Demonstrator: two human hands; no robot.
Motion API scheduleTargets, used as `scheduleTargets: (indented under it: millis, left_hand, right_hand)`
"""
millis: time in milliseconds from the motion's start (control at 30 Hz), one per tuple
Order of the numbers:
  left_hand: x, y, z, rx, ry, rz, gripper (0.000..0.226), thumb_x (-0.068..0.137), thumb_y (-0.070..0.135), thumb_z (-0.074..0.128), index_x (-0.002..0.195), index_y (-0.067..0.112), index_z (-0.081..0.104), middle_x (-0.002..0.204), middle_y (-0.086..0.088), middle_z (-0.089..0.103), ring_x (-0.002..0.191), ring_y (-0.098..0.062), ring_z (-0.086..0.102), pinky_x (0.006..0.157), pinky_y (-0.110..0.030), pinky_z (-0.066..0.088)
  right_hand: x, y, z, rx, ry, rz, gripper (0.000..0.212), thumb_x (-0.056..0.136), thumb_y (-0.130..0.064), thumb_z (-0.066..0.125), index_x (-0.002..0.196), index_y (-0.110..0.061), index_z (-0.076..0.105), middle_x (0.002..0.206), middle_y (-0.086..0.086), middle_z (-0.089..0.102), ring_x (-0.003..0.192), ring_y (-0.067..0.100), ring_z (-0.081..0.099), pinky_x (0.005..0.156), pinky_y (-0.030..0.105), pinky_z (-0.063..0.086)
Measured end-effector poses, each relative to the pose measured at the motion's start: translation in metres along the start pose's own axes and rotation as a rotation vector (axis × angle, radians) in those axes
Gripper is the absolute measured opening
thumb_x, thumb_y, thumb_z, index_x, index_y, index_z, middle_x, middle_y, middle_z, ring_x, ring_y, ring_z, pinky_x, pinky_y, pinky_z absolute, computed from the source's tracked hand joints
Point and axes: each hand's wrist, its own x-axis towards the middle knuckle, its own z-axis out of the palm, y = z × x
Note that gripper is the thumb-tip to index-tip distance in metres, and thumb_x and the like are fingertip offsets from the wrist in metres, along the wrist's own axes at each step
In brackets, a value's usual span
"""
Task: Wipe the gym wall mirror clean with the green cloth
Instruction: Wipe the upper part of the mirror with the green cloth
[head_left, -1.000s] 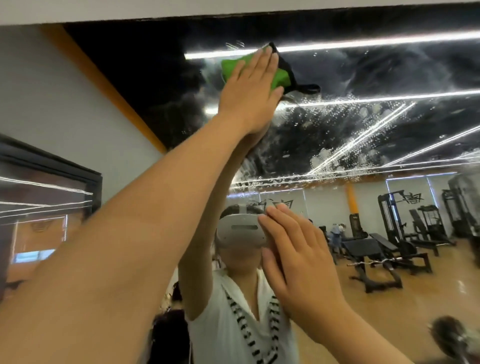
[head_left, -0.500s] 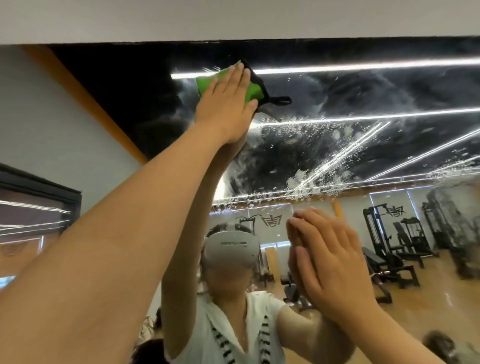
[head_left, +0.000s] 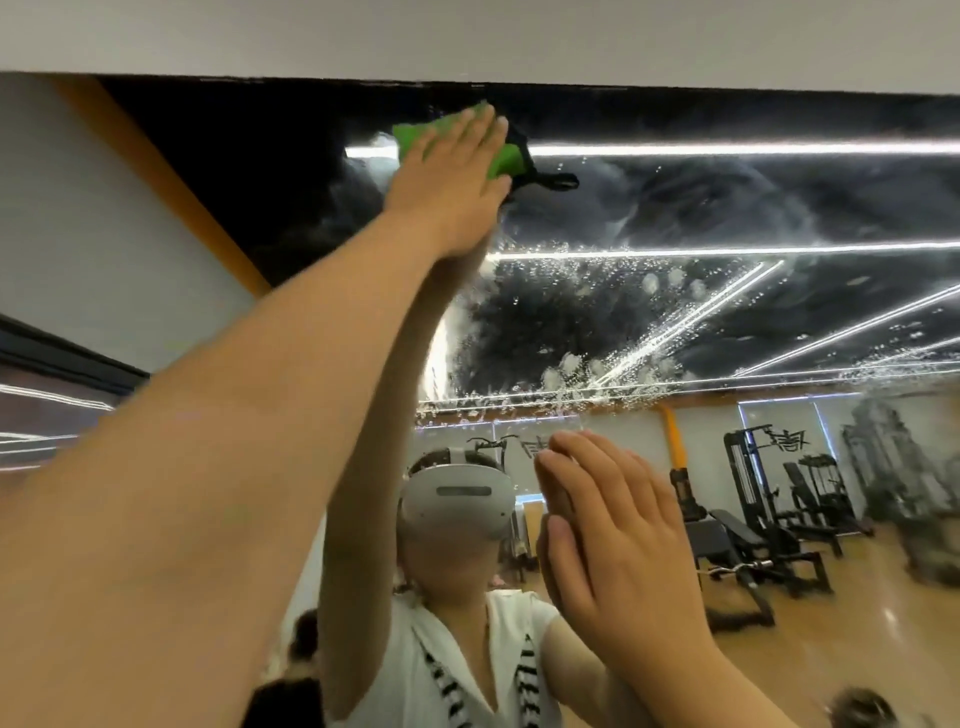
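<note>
Left grip (head_left: 451, 193), fingers flat, presses green cloth (head_left: 414, 138) on wet, perhaps soapy mirror (head_left: 727, 312) reflecting gym machines (head_left: 753, 499).

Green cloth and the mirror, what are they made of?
The green cloth looks like soft fabric, maybe microfibre: matte, black-edged, bunched under the left hand. The mirror looks like glass: smooth and shiny, it reflects the room, and droplets cling to it.
</note>
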Motion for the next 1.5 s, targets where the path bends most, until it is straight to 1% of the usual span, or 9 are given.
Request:
scheduleTargets:
  millis: [200,433,667,867,933,1033,1100,1367,1500]
  left_hand:
    - [0.013,-0.023,-0.009,0.005,0.013,-0.313,0.063,0.11,0.038,0.019,0.159,0.007,-0.006,0.168,-0.01,-0.012,0.155,-0.024,-0.011,0.125,-0.04,-0.006]
    - [0.017,0.006,0.001,0.007,0.017,-0.062,0.064,0.109,0.042,0.023,0.161,0.012,0.001,0.169,-0.004,-0.004,0.155,-0.018,-0.005,0.124,-0.038,-0.004]
    - [0.037,0.009,-0.007,0.018,-0.004,-0.312,0.073,0.107,0.051,0.023,0.16,0.01,-0.006,0.167,-0.015,-0.013,0.154,-0.029,-0.013,0.124,-0.044,-0.006]
    - [0.037,0.035,0.0,0.005,-0.016,-0.022,0.074,0.105,0.054,0.026,0.161,0.014,0.0,0.169,-0.007,-0.004,0.156,-0.022,-0.004,0.125,-0.04,-0.001]
    - [0.042,0.02,-0.004,0.008,-0.001,-0.068,0.077,0.105,0.056,0.028,0.161,0.011,-0.001,0.169,-0.008,-0.003,0.156,-0.022,-0.002,0.125,-0.038,0.001]
    - [0.051,0.003,-0.012,0.004,-0.005,-0.28,0.076,0.107,0.052,0.023,0.16,0.005,-0.005,0.169,-0.01,-0.007,0.155,-0.023,-0.007,0.125,-0.039,-0.003]
    - [0.057,0.009,-0.011,0.015,0.002,-0.296,0.071,0.108,0.048,0.021,0.16,0.006,-0.004,0.169,-0.01,-0.007,0.155,-0.024,-0.007,0.125,-0.04,-0.004]
    - [0.054,0.068,0.0,-0.043,-0.022,0.106,0.059,0.11,0.032,0.027,0.161,0.011,0.006,0.169,-0.004,0.002,0.155,-0.018,0.001,0.124,-0.036,0.001]
    - [0.061,0.035,-0.005,-0.011,0.03,-0.196,0.069,0.109,0.043,0.025,0.159,0.004,-0.001,0.168,-0.013,-0.005,0.155,-0.026,-0.004,0.125,-0.037,-0.002]
  right_hand:
    - [0.0,-0.001,0.0,0.001,-0.01,0.004,0.044,0.092,-0.027,0.045,0.134,-0.017,0.05,0.14,0.002,0.055,0.137,0.018,0.041,0.114,0.039,0.027]
    - [0.0,0.0,0.0,0.006,0.005,0.006,0.044,0.091,-0.028,0.046,0.134,-0.017,0.051,0.139,0.001,0.056,0.136,0.017,0.041,0.11,0.04,0.03]
    - [0.002,0.0,-0.002,0.03,0.015,-0.011,0.043,0.091,-0.028,0.046,0.133,-0.019,0.05,0.141,-0.004,0.047,0.136,0.015,0.04,0.115,0.033,0.023]
    - [0.001,0.002,0.0,0.017,0.01,-0.012,0.043,0.091,-0.029,0.047,0.133,-0.02,0.052,0.142,-0.005,0.049,0.135,0.016,0.042,0.115,0.033,0.025]
    - [0.001,0.003,0.001,0.026,0.028,-0.016,0.043,0.09,-0.029,0.047,0.132,-0.021,0.052,0.14,-0.004,0.053,0.135,0.016,0.043,0.113,0.035,0.029]
    - [0.002,0.004,0.002,0.027,0.052,-0.017,0.043,0.088,-0.029,0.048,0.13,-0.02,0.053,0.137,-0.001,0.059,0.132,0.016,0.045,0.108,0.038,0.033]
    - [0.002,0.004,0.003,0.024,0.06,-0.017,0.043,0.087,-0.03,0.049,0.128,-0.021,0.054,0.136,-0.001,0.061,0.131,0.017,0.046,0.106,0.039,0.035]
    - [0.001,0.003,0.003,0.022,0.05,-0.003,0.043,0.086,-0.03,0.049,0.128,-0.021,0.055,0.137,-0.002,0.06,0.132,0.016,0.046,0.105,0.04,0.036]
    - [0.002,0.004,0.002,0.028,0.048,-0.008,0.044,0.085,-0.03,0.05,0.128,-0.022,0.055,0.137,-0.003,0.059,0.133,0.015,0.046,0.107,0.039,0.034]
